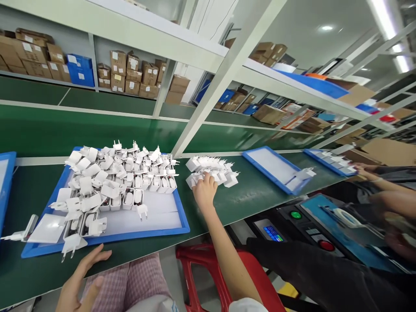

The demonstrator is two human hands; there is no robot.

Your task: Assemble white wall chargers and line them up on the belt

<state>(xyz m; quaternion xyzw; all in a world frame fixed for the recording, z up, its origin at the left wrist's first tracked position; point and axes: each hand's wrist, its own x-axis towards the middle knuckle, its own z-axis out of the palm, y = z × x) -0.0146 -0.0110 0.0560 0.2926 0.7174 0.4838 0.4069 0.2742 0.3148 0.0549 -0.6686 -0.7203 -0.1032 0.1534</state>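
Looking at the head view as a clock face, saw the right hand (pixel 204 193) just below the centre, toward six o'clock, stretched out over a small group of white adapters (pixel 221 176) on the green surface (pixel 248 193). Found its fingers (pixel 214 185) bent downward and touching the near part of that group; could not tell how far apart at the tips, nor whether closed on any one piece. Made out metal pins along the group's three-o'clock side. Noted the left hand (pixel 81 275) at eight o'clock, by the near edge of the surface, with fingers and thumb spread well apart and empty. Just above that hand, saw a large blue-rimmed tray (pixel 182 212), heaped with loose chargers (pixel 110 171), some lined up toward the middle and one lying across the rim at the tray's own seven o'clock. Glimpsed another tray's rim (pixel 9 177) at nine o'clock. At three o'clock, saw a second tray (pixel 273 164) with a few white pieces (pixel 304 174) at its near end, then farther out a third tray (pixel 321 161), near a co-worker's hands (pixel 366 174). Spotted a red stool (pixel 256 277) at five o'clock, a green button (pixel 295 214) at four and stacked cardboard boxes (pixel 118 65) at ten.
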